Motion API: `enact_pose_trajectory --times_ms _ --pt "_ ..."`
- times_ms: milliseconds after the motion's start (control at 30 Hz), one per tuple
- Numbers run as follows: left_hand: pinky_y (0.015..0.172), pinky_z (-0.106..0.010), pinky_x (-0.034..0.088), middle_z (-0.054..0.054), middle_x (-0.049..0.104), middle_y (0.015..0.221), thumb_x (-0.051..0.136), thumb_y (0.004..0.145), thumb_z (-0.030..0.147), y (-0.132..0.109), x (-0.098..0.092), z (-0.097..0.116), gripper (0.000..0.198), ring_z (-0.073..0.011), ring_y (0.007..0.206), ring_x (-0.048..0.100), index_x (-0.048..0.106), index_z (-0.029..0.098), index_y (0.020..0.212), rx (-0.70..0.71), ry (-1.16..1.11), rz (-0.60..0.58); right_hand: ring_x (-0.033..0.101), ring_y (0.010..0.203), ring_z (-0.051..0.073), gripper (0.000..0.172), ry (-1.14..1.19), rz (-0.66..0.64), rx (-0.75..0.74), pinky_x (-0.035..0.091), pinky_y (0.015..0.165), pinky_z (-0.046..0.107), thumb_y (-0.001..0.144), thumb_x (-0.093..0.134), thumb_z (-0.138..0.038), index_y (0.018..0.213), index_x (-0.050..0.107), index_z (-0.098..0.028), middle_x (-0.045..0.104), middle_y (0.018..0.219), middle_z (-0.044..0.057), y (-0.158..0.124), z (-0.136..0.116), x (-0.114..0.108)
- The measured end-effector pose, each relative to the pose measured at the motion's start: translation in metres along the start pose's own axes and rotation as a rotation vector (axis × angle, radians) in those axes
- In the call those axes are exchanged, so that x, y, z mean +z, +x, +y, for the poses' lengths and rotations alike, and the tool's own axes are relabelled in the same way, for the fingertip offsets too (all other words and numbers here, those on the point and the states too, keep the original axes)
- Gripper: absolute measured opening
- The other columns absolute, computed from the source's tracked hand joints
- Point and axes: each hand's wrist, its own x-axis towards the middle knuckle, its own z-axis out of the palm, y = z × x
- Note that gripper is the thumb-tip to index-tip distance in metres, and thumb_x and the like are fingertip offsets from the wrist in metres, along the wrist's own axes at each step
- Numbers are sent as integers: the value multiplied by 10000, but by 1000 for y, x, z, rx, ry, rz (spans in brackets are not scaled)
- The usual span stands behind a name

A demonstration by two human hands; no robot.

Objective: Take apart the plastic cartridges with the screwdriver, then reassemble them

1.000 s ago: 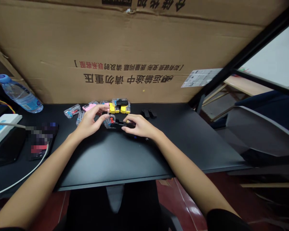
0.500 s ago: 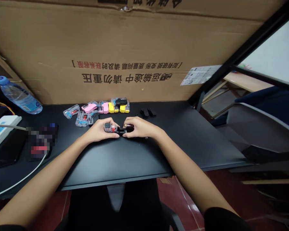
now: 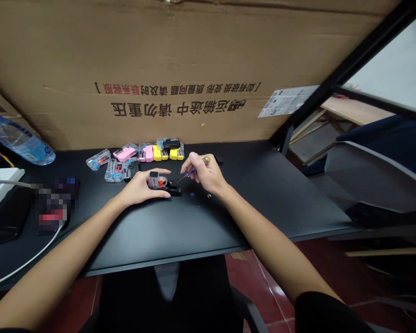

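My left hand (image 3: pixel 138 188) is curled round a small clear plastic device (image 3: pixel 155 181) with a red piece inside, its index finger and thumb extended along either side. A black open-topped part (image 3: pixel 175 190) juts from the device's right end, low over the table. In my right hand (image 3: pixel 210 175) a small screwdriver (image 3: pixel 190 173) with a purple handle is pinched, its thin shaft slanting down-left towards the black part. Whether the tip touches that part, I cannot tell. Just right of it lie a tiny blue disc (image 3: pixel 192 194) and a small silvery piece (image 3: pixel 209 196).
Several similar clear devices with pink, yellow (image 3: pixel 158 153) and black parts lie along the cardboard (image 3: pixel 194 55) at the back. Black pieces are partly hidden behind my right hand. To the left are a water bottle (image 3: pixel 24 141), a white power strip (image 3: pixel 7 178) and a cable.
My right hand has drawn away from the black part, up and to the right, and the screwdriver shaft now shows. My left hand keeps the device. The view has shifted slightly.
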Motion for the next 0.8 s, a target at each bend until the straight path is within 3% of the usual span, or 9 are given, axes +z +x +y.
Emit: enact_pose_trajectory --times_ms 67,167,333,600,800 --pt "932 -401 636 -88 849 1063 944 771 522 0 0 0 604 -264 943 799 796 176 1243 -9 2 -22 499 423 113 731 35 11 60 382 441 262 1014 477 -791 709 761 -191 582 527 3 -1 -2 3" --pt "849 -364 637 -76 853 979 933 782 518 0 1 -1 518 -246 846 787 845 157 1142 -3 21 -34 512 394 107 733 85 -6 84 384 423 259 963 554 -833 711 774 -182 605 529 8 -2 -5 9" --pt "822 -329 624 -66 850 943 933 780 508 -1 2 -1 514 -225 811 775 855 151 1141 20 30 -25 536 358 108 778 111 55 141 385 400 251 892 595 -899 695 785 -171 608 490 14 -2 -4 16" --pt "760 -302 613 -64 836 878 935 768 511 -2 4 -1 560 -206 742 749 855 117 1156 15 43 -16 581 360 117 743 128 81 195 420 408 236 900 641 -855 695 783 -154 638 495 33 -2 -3 22" --pt "779 -295 613 -70 848 916 938 774 493 -1 4 -2 538 -205 765 760 855 126 1159 11 20 -26 563 368 104 670 116 62 143 416 410 229 932 655 -794 712 765 -171 643 519 11 -1 -6 17"
